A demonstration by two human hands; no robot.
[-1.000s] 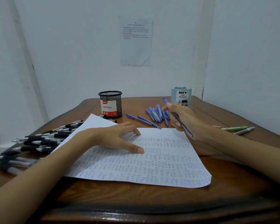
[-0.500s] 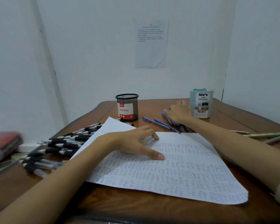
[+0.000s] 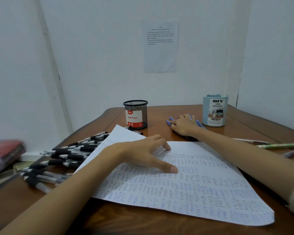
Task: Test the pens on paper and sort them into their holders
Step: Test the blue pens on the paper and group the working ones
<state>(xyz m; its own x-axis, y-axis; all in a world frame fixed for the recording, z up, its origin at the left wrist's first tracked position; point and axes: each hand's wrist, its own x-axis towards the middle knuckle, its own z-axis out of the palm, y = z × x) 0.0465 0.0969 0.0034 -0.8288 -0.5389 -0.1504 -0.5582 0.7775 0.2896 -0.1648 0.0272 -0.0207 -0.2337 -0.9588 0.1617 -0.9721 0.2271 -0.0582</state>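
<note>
My left hand [image 3: 143, 155] rests spread on the white paper [image 3: 193, 184], which is covered in blue scribbles, with thumb and fingertips pressing it down. My right hand [image 3: 183, 124] lies far out over the pile of blue pens [image 3: 169, 122], fingers curled round them; their ends stick out on both sides of the hand. The light blue desk organizer [image 3: 215, 111] stands just right of that hand. The black mesh holder [image 3: 136, 115] labelled "Ball Pens" stands at the back centre. Several black-grip pens [image 3: 64, 156] lie heaped at the left, partly under the paper.
A green pen [image 3: 278, 145] and a few other pens lie at the table's right edge. A blurred reddish bundle [image 3: 3, 153] sits off the table's left side. White walls close in behind, with a printed sheet [image 3: 160, 48] stuck on.
My right hand carried a blue pen back to the blue pile and now closes over the pile. The two blue pens lying apart are no longer visible. The view has shifted left.
</note>
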